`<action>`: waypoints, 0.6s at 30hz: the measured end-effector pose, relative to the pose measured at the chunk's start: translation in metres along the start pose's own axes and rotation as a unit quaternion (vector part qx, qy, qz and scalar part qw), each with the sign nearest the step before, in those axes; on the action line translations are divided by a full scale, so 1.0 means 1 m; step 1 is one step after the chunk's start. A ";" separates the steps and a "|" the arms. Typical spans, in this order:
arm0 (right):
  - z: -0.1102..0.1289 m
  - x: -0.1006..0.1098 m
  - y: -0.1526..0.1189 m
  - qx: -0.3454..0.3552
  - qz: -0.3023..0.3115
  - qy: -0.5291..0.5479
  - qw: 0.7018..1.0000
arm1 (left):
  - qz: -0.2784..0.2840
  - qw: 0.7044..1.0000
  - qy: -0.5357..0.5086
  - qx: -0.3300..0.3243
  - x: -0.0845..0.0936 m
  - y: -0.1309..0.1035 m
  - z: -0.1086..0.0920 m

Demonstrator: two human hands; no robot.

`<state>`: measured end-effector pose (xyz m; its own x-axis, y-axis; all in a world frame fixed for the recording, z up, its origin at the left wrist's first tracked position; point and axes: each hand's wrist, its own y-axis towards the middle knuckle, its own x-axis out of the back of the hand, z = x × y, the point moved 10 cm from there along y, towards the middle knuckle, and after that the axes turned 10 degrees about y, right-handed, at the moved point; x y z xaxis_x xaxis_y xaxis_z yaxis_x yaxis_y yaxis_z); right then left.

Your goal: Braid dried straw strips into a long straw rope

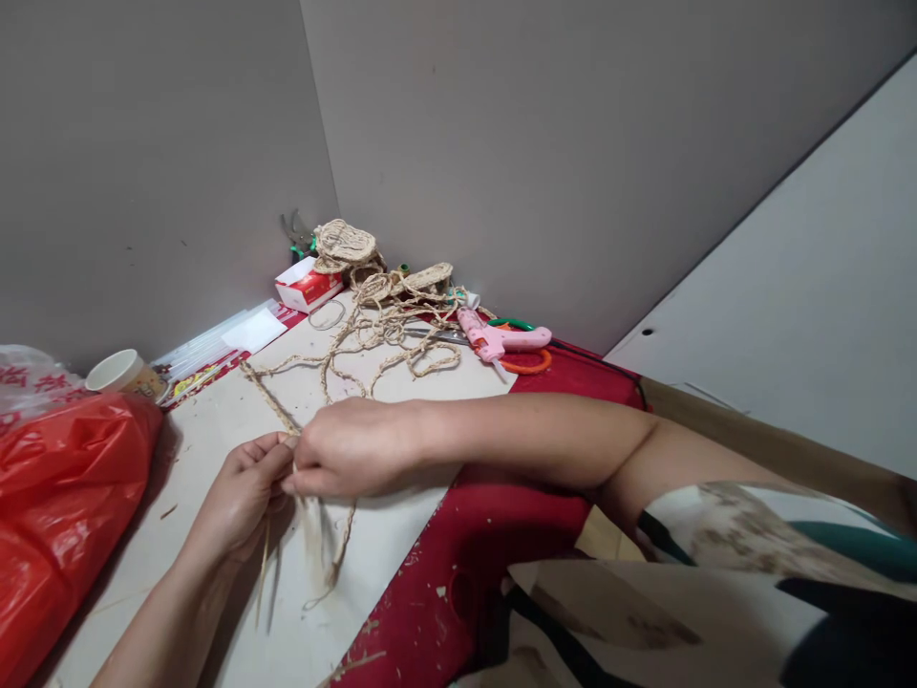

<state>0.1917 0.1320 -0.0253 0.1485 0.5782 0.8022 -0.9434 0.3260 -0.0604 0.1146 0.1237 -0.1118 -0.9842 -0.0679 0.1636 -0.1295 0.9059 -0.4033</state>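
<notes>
My left hand (247, 487) pinches a braided straw cord (270, 397) between thumb and fingers. Right against it, my right hand (354, 447) is closed on the same cord, its fingertips partly hidden. From the hands the braid runs up and away over the pale board (207, 444). Thin loose strands (262, 583) hang below my left hand, and a blurred pale bundle of fibre (316, 549) trails under my right hand. Farther back, a tangle of braided cord (365, 320) lies on the board, with a coiled bundle (346, 244) at the corner.
A pink glue gun (494, 339) lies by orange-handled scissors (526, 363) at the back right. Pruning shears (297, 234) stand behind a red-and-white box (308, 284). Glue sticks (215, 334), a paper cup (118, 373) and a red plastic bag (64, 497) occupy the left. Grey walls meet behind.
</notes>
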 end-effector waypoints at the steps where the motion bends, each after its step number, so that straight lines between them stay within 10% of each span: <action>1: -0.004 0.013 0.000 -0.002 -0.043 0.020 0.999 | 0.002 1.000 0.000 0.000 0.000 0.000 -0.001; 5: -0.031 0.044 0.004 -0.040 -0.188 0.067 0.979 | 0.020 1.000 0.006 0.009 -0.003 -0.002 -0.004; 10: -0.061 -0.025 0.029 -0.100 0.018 0.358 0.928 | 0.038 0.999 0.005 -0.003 -0.007 -0.003 -0.008; 18: -0.072 -0.049 0.033 -0.119 0.129 0.500 0.848 | 0.061 0.998 0.033 -0.009 -0.007 -0.001 -0.008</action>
<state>0.1743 0.1683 -0.1097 0.2362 0.9595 -0.1538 -0.9141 0.1657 -0.3702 0.1223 0.1264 -0.1048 -0.9821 0.0712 0.1741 -0.0061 0.9130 -0.4080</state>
